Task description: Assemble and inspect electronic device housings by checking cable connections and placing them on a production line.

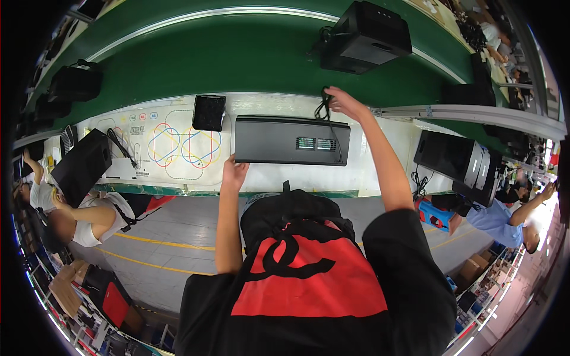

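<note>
A long black device casing point(270, 140) lies across the white work surface in front of me, with two slotted windows showing green inside toward its right. At its near left corner, my left hand point(235, 173) grips the edge. My right hand point(347, 105) is raised past the casing's far right side, its fingers closed on a bundled black cable point(322, 109). A thin strand of that cable hangs over the casing's right end. Just beyond the casing's left end sits a small, dark square tray-like piece point(209, 113).
A printed mat with coloured loops point(172, 169) covers the bench to the left. Beyond lies a green conveyor belt point(237, 53) carrying a black boxy machine point(367, 38). Another black unit point(457, 157) stands at right. People work on both sides; one at left handles a black casing point(83, 166).
</note>
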{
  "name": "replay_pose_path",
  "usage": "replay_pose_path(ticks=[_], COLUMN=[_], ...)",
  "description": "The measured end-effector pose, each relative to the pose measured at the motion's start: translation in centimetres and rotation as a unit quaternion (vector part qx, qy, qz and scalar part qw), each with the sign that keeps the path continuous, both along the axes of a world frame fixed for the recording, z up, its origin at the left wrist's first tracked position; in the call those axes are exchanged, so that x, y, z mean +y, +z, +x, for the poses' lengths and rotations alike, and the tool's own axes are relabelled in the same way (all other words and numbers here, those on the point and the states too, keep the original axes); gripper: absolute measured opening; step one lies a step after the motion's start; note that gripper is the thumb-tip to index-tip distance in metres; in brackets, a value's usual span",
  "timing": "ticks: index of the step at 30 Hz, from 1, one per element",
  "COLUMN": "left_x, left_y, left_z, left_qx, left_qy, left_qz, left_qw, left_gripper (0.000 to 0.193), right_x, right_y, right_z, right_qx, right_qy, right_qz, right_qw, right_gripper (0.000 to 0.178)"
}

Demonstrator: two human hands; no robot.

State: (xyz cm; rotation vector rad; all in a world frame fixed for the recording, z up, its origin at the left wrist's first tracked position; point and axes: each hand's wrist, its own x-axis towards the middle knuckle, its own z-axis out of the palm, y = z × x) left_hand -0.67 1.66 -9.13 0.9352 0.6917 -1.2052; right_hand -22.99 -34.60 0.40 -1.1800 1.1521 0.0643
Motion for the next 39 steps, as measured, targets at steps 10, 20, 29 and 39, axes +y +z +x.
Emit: replay_pose_path(ticks=[10,20,29,39], left_x=[-5.8,-9.0,-8.1,-10.5], left_y=[6.2,9.7,-0.9,-4.2], left_z=[2.7,2.8,10.3,13.9], left_qx=[-0.374,-0.404,-0.565,-0.739], left_qy=[-0.337,-0.352,-0.218,-0.359], left_qz=[0.020,0.051,0.140,0.283], left_qw=[0.864,0.843,0.783,0.495], left_gripper=[0.069,0.069,0.024,0.028], right_x=[15.8,12.6,13.4,22.1], right_y=[-4.1,-3.1,-3.0,-2.5], right_z=[-9.0,-7.9,-8.3,-16.3], right_qx=[-0.186,-0.183,-0.075,0.088], right_qy=[-0.422,-0.406,-0.377,-0.345], right_qz=[0.106,0.051,0.039,-0.083], right_qw=[0.881,0.894,0.922,0.931], right_gripper=[0.060,0.064,0.061,0.049])
